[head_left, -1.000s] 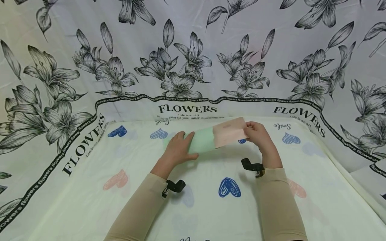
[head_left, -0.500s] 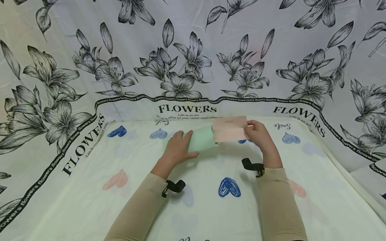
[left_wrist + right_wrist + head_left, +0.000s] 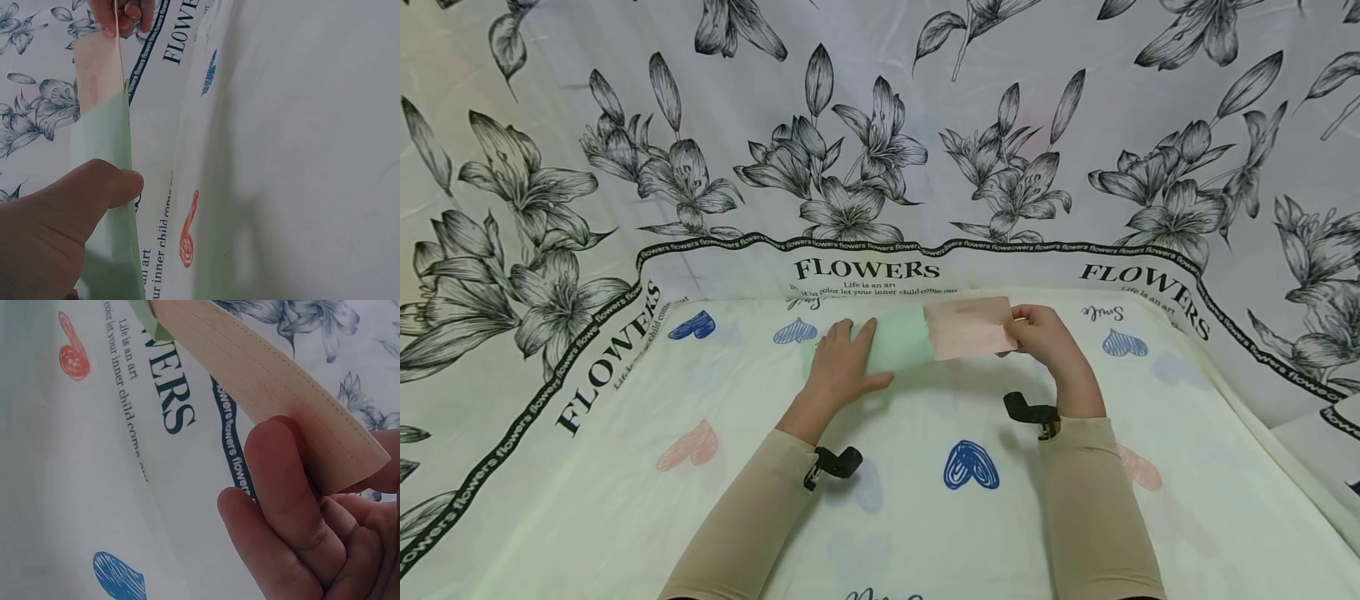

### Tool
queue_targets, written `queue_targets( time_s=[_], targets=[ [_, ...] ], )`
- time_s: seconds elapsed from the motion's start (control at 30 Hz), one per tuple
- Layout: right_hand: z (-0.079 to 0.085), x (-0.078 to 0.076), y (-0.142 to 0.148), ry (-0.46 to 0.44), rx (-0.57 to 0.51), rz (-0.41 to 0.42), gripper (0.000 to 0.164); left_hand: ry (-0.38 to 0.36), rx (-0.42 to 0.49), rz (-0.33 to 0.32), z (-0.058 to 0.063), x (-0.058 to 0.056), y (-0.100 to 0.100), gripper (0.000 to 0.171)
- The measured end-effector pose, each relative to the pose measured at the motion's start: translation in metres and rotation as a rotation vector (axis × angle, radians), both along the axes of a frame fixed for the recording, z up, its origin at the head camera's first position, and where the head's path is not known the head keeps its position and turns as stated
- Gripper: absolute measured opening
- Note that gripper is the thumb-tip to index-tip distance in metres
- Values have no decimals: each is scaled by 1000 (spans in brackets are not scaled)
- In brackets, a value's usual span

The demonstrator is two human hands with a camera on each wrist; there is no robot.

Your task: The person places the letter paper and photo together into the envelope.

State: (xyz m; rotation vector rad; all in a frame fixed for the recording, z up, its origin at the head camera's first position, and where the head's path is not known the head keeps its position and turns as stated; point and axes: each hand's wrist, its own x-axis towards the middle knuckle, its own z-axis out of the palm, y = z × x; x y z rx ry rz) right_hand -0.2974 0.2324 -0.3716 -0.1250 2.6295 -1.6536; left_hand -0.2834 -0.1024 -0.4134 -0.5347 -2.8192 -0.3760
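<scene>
My left hand (image 3: 841, 362) holds a pale green envelope (image 3: 898, 340), its thumb lying across the near face in the left wrist view and its other fingers hidden there. At the envelope's right end, a pink sheet of paper (image 3: 972, 327) overlaps the mouth; in the left wrist view the sheet (image 3: 99, 72) goes in behind the green edge. The sheet's outer end is pinched by my right hand (image 3: 1047, 337). Dotted lines run along the sheet's face (image 3: 275, 381) in the right wrist view, where a green flap (image 3: 150, 319) shows at its far end.
Under both hands lies a pale cloth (image 3: 910, 517) printed with hearts. A white curtain with flower drawings (image 3: 850, 167) hangs behind it. Black camera mounts (image 3: 838, 463) sit on both wrists.
The pink sheet has gone from slanted, to level with its end over the envelope's edge, to lined up with the mouth. Its left end now sits slightly further left; the hands barely moved.
</scene>
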Motion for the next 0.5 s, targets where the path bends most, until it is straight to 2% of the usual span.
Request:
queue_targets(
  time_s=[0.3, 0.5],
  targets=[
    [-1, 0, 0, -25, -11, 32, 42, -10, -6, -23, 2, 1, 2, 99],
    [-4, -1, 0, -76, 22, 69, 47, -48, -18, -47, 1, -1, 3, 99]
  ],
)
